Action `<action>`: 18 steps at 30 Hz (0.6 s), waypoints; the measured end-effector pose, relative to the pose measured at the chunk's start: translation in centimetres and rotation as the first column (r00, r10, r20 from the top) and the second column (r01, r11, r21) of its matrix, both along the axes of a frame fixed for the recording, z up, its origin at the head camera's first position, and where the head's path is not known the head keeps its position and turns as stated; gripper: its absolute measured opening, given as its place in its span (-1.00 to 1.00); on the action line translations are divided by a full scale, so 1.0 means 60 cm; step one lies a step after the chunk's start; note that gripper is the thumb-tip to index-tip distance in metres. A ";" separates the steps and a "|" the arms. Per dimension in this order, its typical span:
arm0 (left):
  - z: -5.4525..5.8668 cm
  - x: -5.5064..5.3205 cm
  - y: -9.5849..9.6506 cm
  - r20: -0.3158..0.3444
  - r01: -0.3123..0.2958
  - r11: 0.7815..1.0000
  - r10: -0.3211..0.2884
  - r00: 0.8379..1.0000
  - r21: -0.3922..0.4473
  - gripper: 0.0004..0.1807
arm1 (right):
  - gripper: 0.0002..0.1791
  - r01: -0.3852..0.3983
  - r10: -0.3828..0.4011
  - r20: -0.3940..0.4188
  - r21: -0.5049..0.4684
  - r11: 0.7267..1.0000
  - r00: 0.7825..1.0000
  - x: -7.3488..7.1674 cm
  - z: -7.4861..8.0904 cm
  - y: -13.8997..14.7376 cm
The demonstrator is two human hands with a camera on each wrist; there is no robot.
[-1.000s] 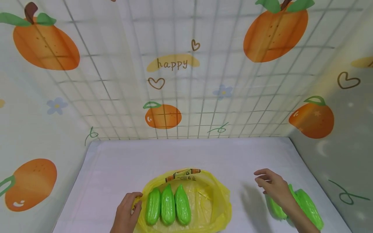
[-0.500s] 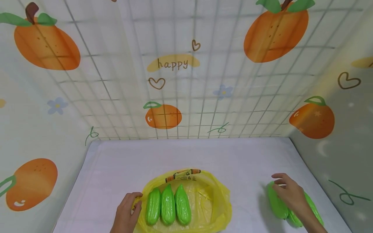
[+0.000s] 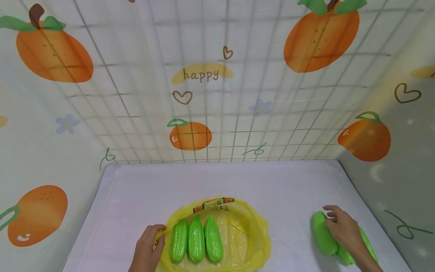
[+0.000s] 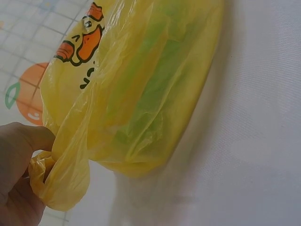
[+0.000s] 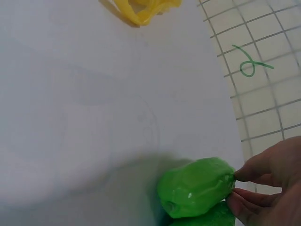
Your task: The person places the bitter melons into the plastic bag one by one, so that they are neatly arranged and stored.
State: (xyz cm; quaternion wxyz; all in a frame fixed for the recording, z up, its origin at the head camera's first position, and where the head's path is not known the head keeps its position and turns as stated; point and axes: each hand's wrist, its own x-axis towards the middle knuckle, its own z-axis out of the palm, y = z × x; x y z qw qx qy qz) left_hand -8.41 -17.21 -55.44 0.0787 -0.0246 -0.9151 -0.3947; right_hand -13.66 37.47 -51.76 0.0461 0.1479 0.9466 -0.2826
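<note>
At the left rim of a yellow plastic bag (image 3: 259, 241), my left hand (image 3: 147, 245) grips a bunched loop of the film; the left wrist view shows the thumb and fingers around that bag handle (image 4: 70, 183). Three glossy green cucumber-shaped vegetables (image 3: 196, 241) lie side by side inside the open bag. On the right, my right hand (image 3: 343, 228) is over more of the same kind. Its thumb and fingertips pinch the end of one green cucumber-shaped vegetable (image 5: 197, 188), which lies against another vegetable (image 5: 207, 219). The hand and forearm partly cover this group.
White cloth covers the table (image 3: 289, 185), with a stretch of it between the bag and the right-hand vegetables. Behind rises a backdrop (image 3: 224, 113) printed with a grid and oranges. Similar printed walls stand at both sides.
My right hand has moved right and toward me, from beside the right-hand vegetables to the end of the nearer-to-bag one. The left hand and the bag have stayed put.
</note>
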 end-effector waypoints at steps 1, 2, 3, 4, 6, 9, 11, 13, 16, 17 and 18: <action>0.000 0.000 0.000 0.000 0.001 1.000 -0.001 1.000 0.000 -0.74 | -0.45 -0.009 0.009 -0.004 0.005 1.000 1.000 0.000 -0.001 0.002; 0.001 0.000 0.000 0.004 0.002 1.000 -0.002 1.000 -0.003 -0.74 | -0.45 -0.019 0.019 -0.006 0.017 1.000 1.000 0.001 -0.003 0.004; 0.001 0.000 0.001 0.008 0.003 1.000 -0.003 1.000 -0.005 -0.74 | -0.45 -0.026 0.026 0.000 0.024 0.999 1.000 0.001 -0.004 0.006; 0.002 0.000 0.001 0.012 0.004 1.000 -0.004 1.000 -0.009 -0.74 | -0.45 -0.038 0.038 0.004 0.032 0.999 0.999 0.000 -0.005 0.007; 0.004 -0.001 0.002 0.021 0.005 1.000 -0.004 1.000 -0.015 -0.75 | -0.44 -0.065 0.064 0.017 0.040 0.997 0.998 0.000 -0.006 0.009; 0.006 -0.001 0.003 0.035 0.008 1.000 -0.007 0.999 -0.020 -0.75 | -0.40 -0.098 0.097 0.043 0.030 0.995 0.994 0.000 -0.004 0.009; 0.007 -0.001 0.003 0.038 0.006 1.000 -0.005 0.999 -0.024 -0.75 | -0.37 -0.118 0.117 0.052 0.016 0.993 0.992 0.000 -0.002 0.008; 0.007 -0.001 0.003 0.035 0.006 1.000 -0.005 0.999 -0.030 -0.76 | -0.33 -0.127 0.127 0.067 0.006 0.992 0.990 0.000 -0.001 0.007; 0.006 -0.001 0.004 0.026 0.009 0.999 -0.008 1.000 -0.037 -0.76 | -0.28 -0.147 0.146 0.073 0.008 0.989 0.987 -0.001 -0.002 0.005; 0.006 -0.001 0.004 0.024 0.008 0.999 -0.007 1.000 -0.037 -0.76 | -0.27 -0.156 0.155 0.072 0.014 0.988 0.985 -0.002 -0.003 0.005; 0.006 -0.001 0.004 0.022 0.010 0.999 -0.009 1.000 -0.037 -0.76 | -0.25 -0.160 0.159 0.071 0.020 0.987 0.985 -0.002 -0.004 0.005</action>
